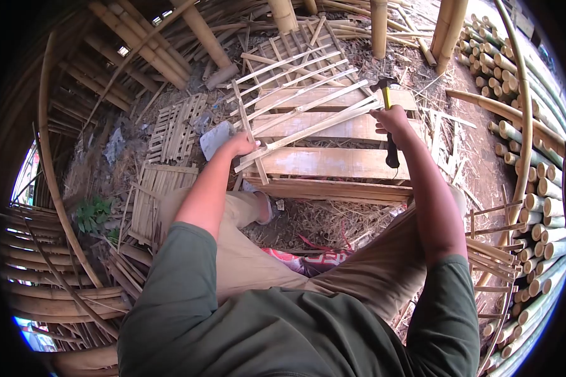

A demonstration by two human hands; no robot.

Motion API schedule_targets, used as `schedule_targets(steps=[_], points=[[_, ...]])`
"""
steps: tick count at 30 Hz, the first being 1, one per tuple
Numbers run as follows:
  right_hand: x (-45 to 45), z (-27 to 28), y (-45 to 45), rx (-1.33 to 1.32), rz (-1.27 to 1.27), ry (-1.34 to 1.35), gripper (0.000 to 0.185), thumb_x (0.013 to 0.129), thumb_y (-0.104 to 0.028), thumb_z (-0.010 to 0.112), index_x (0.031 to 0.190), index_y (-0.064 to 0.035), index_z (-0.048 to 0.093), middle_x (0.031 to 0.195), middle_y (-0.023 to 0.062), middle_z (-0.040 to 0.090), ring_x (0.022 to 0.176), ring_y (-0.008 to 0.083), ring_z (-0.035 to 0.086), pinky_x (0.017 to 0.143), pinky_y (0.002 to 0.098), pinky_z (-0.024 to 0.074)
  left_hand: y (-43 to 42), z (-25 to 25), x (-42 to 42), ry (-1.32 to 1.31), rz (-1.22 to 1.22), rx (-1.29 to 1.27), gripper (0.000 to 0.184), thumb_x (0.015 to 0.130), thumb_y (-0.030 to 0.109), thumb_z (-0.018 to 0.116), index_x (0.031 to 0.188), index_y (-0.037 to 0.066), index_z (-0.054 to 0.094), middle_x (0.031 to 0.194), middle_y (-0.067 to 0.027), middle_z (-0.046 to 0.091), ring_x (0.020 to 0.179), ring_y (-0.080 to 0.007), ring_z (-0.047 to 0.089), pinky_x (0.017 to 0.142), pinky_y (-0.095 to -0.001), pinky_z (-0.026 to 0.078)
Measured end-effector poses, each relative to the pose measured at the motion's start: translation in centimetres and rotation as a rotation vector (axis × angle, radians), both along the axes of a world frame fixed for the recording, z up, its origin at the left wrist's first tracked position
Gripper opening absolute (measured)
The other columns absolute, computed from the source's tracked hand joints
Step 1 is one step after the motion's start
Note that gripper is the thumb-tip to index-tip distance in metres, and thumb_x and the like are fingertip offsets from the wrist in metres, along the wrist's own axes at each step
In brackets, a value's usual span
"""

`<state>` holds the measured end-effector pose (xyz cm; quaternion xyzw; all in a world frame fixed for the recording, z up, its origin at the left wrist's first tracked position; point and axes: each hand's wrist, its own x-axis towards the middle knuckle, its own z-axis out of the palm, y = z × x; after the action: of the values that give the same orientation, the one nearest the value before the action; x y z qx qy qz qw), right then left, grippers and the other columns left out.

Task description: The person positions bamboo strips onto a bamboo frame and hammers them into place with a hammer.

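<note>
A low bench of wide wooden planks (321,162) stands in front of my knees. On it lies a lattice of thin slats (311,93), crossed at its left end by a short strip. My left hand (242,144) grips the near left corner of this lattice, where the slats meet the strip. Over the right side of the bench, my right hand (393,122) is closed round a hammer (392,147) with a black and yellow handle. The hammer's dark head points away from me, close to the slats' right ends.
Bamboo poles (541,207) are stacked along the right. Slatted panels (177,129) lie on the ground at the left, near a green plant (94,215). Upright bamboo posts (378,28) stand beyond the bench. A red and white bag (314,259) lies between my legs.
</note>
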<state>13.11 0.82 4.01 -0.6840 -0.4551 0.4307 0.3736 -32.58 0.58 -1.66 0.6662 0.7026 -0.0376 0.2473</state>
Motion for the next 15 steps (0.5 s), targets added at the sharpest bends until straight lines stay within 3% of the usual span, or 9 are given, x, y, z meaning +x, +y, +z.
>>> schedule_targets(steps=[1,6,9,11,15], points=[[0.0,0.1,0.0,0.005,-0.003,-0.006,0.031,0.082,-0.021,0.078,0.076,0.0043,0.061,0.072,0.0077,0.061,0.059,0.0160,0.060,0.053,0.0290,0.0569,0.1,0.3,-0.6,-0.107,0.048,0.002,0.056,0.093,0.036,0.065,0.138,0.006,0.051,0.137,-0.0203,0.056,0.128,-0.0311,0.052,0.106,-0.0405,0.039],[-0.2,0.5,-0.2,0.019,-0.007,-0.062,0.031,0.082,-0.022,0.078,0.080,0.0060,0.063,0.074,0.0085,0.063,0.060,0.0163,0.062,0.054,0.0289,0.0568,3.2,1.7,-4.9,-0.136,-0.020,-0.121,0.058,0.095,0.039,0.061,0.142,0.007,0.048,0.145,-0.0161,0.049,0.132,-0.0294,0.046,0.111,-0.0406,0.034],[-0.1,0.3,0.1,0.024,-0.019,-0.103,0.029,0.084,-0.021,0.076,0.080,0.0044,0.062,0.075,0.0083,0.063,0.064,0.0158,0.063,0.058,0.0292,0.0580,3.4,5.8,-5.8,-0.004,-0.103,-0.192,0.059,0.093,0.039,0.062,0.140,0.005,0.049,0.142,-0.0187,0.051,0.134,-0.0286,0.046,0.107,-0.0441,0.041],[-0.2,-0.1,0.0,0.035,-0.029,-0.074,0.029,0.085,-0.021,0.075,0.080,0.0039,0.061,0.075,0.0079,0.062,0.064,0.0154,0.063,0.058,0.0293,0.0578,4.1,7.1,-7.7,-0.130,0.082,-0.354,0.049,0.095,0.034,0.062,0.136,0.007,0.054,0.136,-0.0142,0.056,0.127,-0.0253,0.052,0.098,-0.0439,0.049],[0.5,-1.6,-0.1,0.073,-0.018,-0.035,0.029,0.086,-0.021,0.075,0.077,0.0005,0.057,0.076,0.0072,0.062,0.063,0.0145,0.062,0.056,0.0294,0.0553,4.0,6.0,-11.7,-0.126,0.076,-0.537,0.040,0.096,0.027,0.061,0.130,0.007,0.058,0.131,-0.0112,0.060,0.120,-0.0213,0.058,0.090,-0.0425,0.054]])
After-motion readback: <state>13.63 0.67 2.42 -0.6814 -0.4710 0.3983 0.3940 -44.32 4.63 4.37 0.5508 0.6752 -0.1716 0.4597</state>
